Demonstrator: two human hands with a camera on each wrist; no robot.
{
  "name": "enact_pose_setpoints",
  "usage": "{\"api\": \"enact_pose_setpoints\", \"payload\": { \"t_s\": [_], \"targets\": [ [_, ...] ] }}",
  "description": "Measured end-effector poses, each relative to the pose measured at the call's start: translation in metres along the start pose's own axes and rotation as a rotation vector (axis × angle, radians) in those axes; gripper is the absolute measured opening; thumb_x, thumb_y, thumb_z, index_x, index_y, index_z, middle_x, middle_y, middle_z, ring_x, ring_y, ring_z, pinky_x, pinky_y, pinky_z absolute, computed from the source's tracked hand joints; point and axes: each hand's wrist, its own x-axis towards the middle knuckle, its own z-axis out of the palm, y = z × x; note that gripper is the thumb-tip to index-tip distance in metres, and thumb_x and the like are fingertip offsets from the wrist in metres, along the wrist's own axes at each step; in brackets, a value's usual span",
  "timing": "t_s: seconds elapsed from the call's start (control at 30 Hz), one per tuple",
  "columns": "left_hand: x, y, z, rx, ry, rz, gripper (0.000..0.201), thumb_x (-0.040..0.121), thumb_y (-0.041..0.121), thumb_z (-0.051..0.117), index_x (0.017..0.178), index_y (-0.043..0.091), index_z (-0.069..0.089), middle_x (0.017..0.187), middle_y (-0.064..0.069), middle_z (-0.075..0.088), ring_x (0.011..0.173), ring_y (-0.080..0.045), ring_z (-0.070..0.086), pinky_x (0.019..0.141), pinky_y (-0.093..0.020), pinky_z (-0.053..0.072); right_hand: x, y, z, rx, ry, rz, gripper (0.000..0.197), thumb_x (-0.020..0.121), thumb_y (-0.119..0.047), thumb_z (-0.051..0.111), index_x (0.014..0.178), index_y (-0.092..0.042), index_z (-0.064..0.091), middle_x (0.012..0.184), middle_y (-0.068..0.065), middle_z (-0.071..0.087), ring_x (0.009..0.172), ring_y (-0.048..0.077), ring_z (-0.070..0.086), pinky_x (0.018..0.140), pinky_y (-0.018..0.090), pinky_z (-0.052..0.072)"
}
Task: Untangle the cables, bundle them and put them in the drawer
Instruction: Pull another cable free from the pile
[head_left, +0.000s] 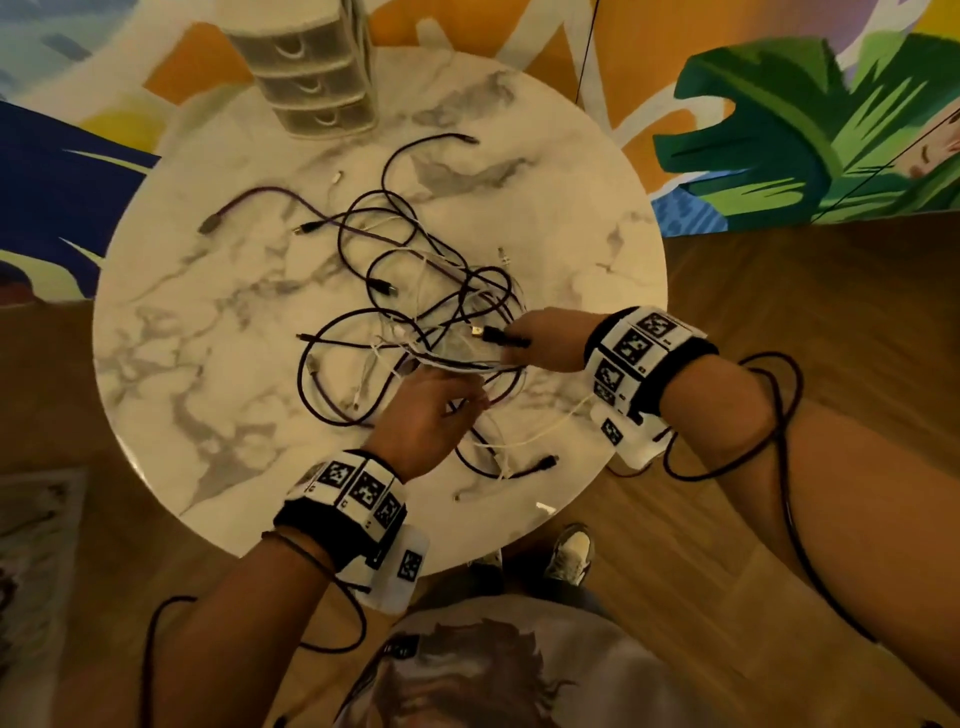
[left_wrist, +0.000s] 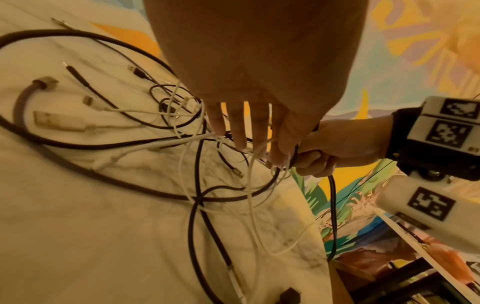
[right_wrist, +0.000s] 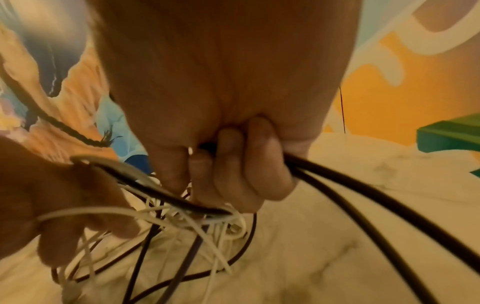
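Observation:
A tangle of black, purple and white cables (head_left: 415, 291) lies mid-way across the round marble table (head_left: 208, 338). My right hand (head_left: 514, 340) is at the tangle's right edge, fingers curled round a black cable (right_wrist: 363, 205) whose USB plug (head_left: 483, 335) pokes out toward the left. My left hand (head_left: 470, 397) is just in front of it. Its fingers (left_wrist: 239, 131) reach down among thin white cables (right_wrist: 207, 222), and a white strand loops over them. The two hands nearly touch. A small three-drawer unit (head_left: 311, 67) stands at the table's far edge, all its drawers closed.
One purple cable end (head_left: 249, 200) lies loose at the left, and a black one (head_left: 415, 150) curves near the drawers. More plugs and white ends (head_left: 519, 470) lie by the near table rim. Wooden floor and my shoe (head_left: 571, 551) are below; a painted wall stands behind.

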Motion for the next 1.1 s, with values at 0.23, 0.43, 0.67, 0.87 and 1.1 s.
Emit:
{"api": "enact_pose_setpoints", "payload": {
  "t_s": [0.23,0.43,0.67,0.87,1.1],
  "targets": [
    [-0.014,-0.004,-0.001,-0.162,-0.113,-0.217,0.021,0.095,0.012,0.048,0.097,0.009,0.068,0.071,-0.001,0.065,0.057,-0.005,0.06,0.058,-0.019,0.049,-0.002,0.01,0.0,0.383,0.178,0.046,0.018,0.097,-0.023,0.048,0.082,-0.012,0.047,0.068,0.001,0.044,0.061,0.017,0.041,0.054,0.027,0.031],
    [-0.018,-0.011,-0.007,-0.242,-0.086,-0.343,0.018,0.095,0.012,0.048,0.093,0.018,0.065,0.069,-0.006,0.065,0.055,-0.01,0.059,0.05,-0.024,0.05,-0.013,0.025,-0.007,0.991,0.567,0.148,0.026,0.091,-0.018,0.056,0.07,-0.022,0.041,0.057,-0.005,0.036,0.049,0.012,0.032,0.047,0.028,0.025],
    [-0.02,-0.003,-0.003,-0.169,-0.136,-0.268,0.02,0.095,0.015,0.049,0.092,0.009,0.067,0.069,-0.005,0.066,0.055,-0.009,0.06,0.055,-0.023,0.05,-0.022,0.047,-0.003,0.837,0.912,0.457,0.013,0.089,-0.021,0.053,0.08,-0.011,0.052,0.077,0.009,0.053,0.07,0.027,0.047,0.065,0.031,0.035],
    [-0.013,0.016,-0.009,-0.257,-0.116,-0.22,0.021,0.095,0.015,0.049,0.081,0.016,0.064,0.064,-0.005,0.065,0.053,-0.011,0.06,0.056,-0.03,0.052,-0.024,0.054,0.014,0.882,0.743,0.53,0.029,0.091,-0.031,0.052,0.078,-0.011,0.068,0.059,0.003,0.05,0.059,0.026,0.047,0.059,0.032,0.037],
    [0.014,0.075,-0.061,-0.63,0.362,-0.119,0.021,0.095,0.013,0.05,0.08,0.009,0.065,0.053,-0.003,0.063,0.048,-0.025,0.054,0.047,-0.029,0.047,-0.051,0.027,0.014,1.138,0.708,0.337,0.047,0.091,-0.035,0.056,0.05,-0.017,0.04,0.041,-0.001,0.033,0.039,0.018,0.028,0.046,0.027,0.021]
  ]
}}
